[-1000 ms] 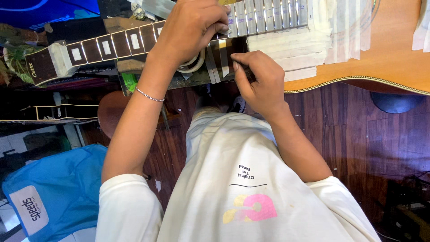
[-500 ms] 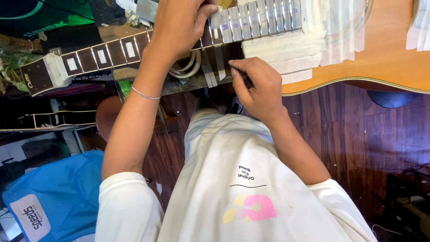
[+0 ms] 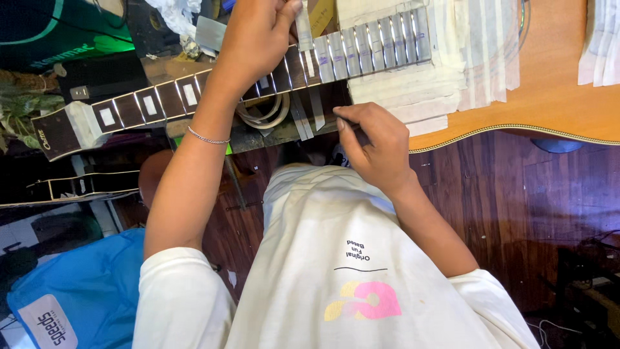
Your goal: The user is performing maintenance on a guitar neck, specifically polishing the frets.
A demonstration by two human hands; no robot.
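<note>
Two hands on a guitar neck [image 3: 161, 100]: left hand [image 3: 255, 39] pinches a tape strip [image 3: 303, 29] onto the fretboard, right hand [image 3: 378, 145] is closed on something dark, maybe a blade, hard to tell. Crooked tape leaves wood exposed; a slip could scratch it.

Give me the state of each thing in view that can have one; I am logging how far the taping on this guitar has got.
Left hand: on the neck, pinching a tape strip.
Right hand: closed in a fist by the bench edge, below the neck.
Guitar fretboard: lying flat, upper frets covered in tape, lower frets bare.
Guitar body: flat, taped beside the fretboard.
Tape roll: lying under the neck.
</note>
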